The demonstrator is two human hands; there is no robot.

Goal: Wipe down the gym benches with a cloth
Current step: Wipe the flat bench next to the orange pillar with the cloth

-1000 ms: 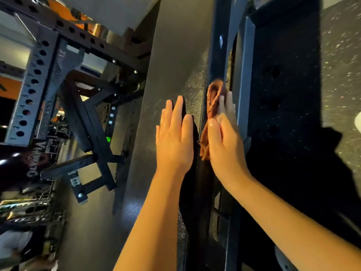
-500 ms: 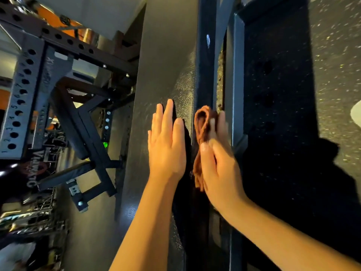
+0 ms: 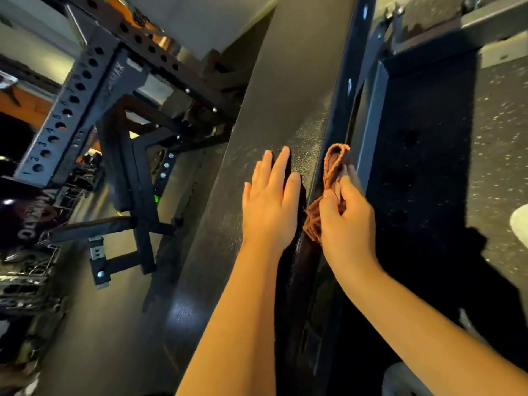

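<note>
The bench pad is a long black cushion with a fine pebbled skin that catches a dull shine near its far end. The left hand lies flat on the pad's top face, fingers straight and close together, holding nothing. Just beside it, at the pad's right edge, the right hand grips the cloth, with its fingers curled round it and the thumb pinching it from the near side.

The cloth is rust-orange and fuzzy, like a small towel. It is bunched rather than spread. A folded loop sticks out past the fingertips along the edge of the pad, and a crumpled wad shows below the thumb. It is pressed against the pad's dark side strip, between the pad and the metal frame bar that runs alongside it.

To the left of the pad stands a steel rack post with a row of numbered holes, and more black bars lie behind it. To the right of the pad, beyond the frame bar, is speckled rubber flooring.
</note>
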